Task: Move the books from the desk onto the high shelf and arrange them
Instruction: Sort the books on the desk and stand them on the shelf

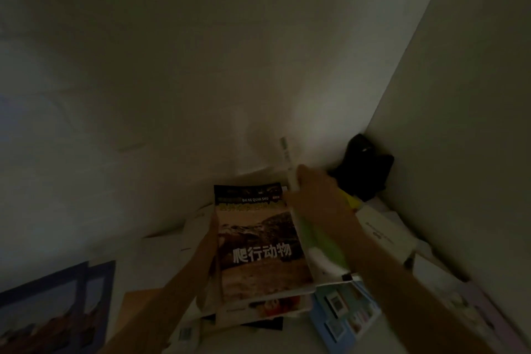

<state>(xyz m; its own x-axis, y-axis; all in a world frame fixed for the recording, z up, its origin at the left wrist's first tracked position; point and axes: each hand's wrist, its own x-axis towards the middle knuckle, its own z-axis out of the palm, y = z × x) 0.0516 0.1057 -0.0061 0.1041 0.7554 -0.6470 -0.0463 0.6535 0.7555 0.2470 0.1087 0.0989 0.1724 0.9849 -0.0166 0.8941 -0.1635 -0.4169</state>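
Dim light here, a pale wall (201, 66) ahead and a second wall (474, 123) closing in on the right, and down in that corner a cluttered surface of books and papers; whether this is the desk or the shelf I cannot tell. A dark object (365, 167) sits deep in the corner, too murky to identify. At the near left edge lies a blue-framed picture (57, 304).

Centre stage, the reptile book (258, 244), brown cover with white Chinese characters, lies on top of a loose stack (258, 310) of other books. The left hand (214, 227) is against its left edge, thumb on the cover, so it looks clamped on that book, though the fingers beneath are hidden. The right hand (319, 198) is further in, curled round a thin white-and-green book (290, 169) held upright on edge, just beside the reptile book's far right corner. Under the right forearm, a light blue book (344, 313) and a white booklet (385, 233) lie scattered toward the right wall.

My read: books are being gathered or sorted, the arranging hardly begun. The risks? That stack is uneven, so lifting the top book one-handed could drag the ones below off the near edge. The thin book, pinched at one spot, may flop or slip. And in this gloom, an elbow could sweep the scattered booklets aside.
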